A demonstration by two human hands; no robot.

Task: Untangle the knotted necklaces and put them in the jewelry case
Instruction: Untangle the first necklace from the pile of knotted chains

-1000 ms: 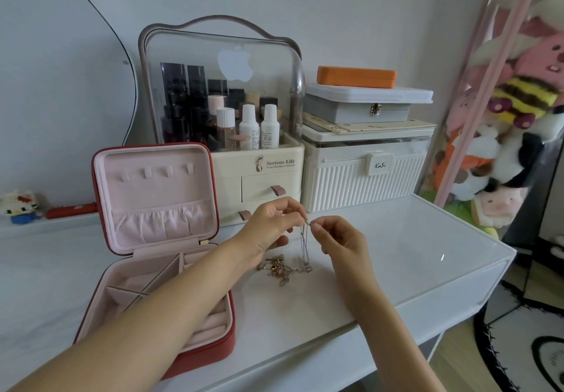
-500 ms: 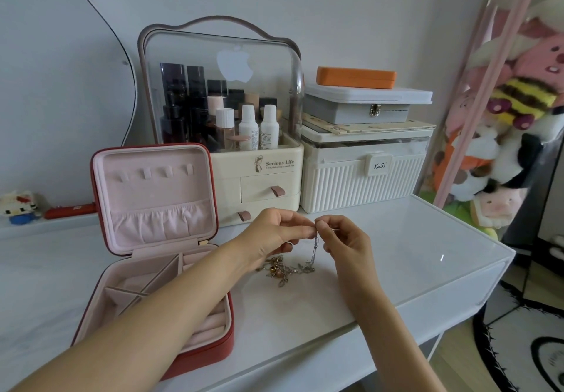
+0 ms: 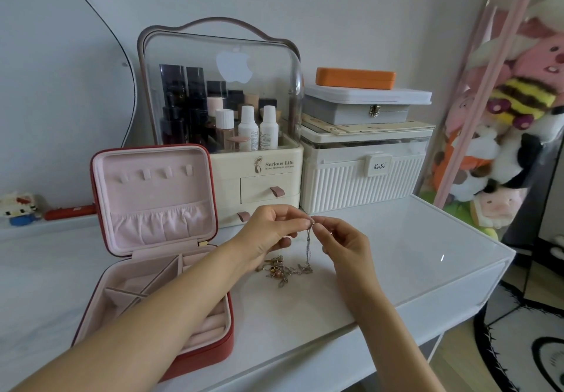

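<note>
Chain (image 3: 309, 243) is hanging as a thin silver strand from both hands, its lower end running into the knot (image 3: 285, 269) lying on the table (image 3: 427, 254) just right of the open case (image 3: 158, 269). Left hand (image 3: 270, 229) and right hand (image 3: 341, 242) are each pinching its top, fingertips nearly meeting. It is looking light, limp and easily snapped, so gripping close beside the tangle seems wisest. Compared with half a second ago, the pinch is sitting slightly higher, drawing the strand straighter.

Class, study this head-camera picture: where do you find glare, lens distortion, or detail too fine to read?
Head view: a small glare spot on the white table; the wide lens bows the pink pole at right; the necklace tangle is too fine to separate chains; soft, even daylight, faint shadows.
</note>
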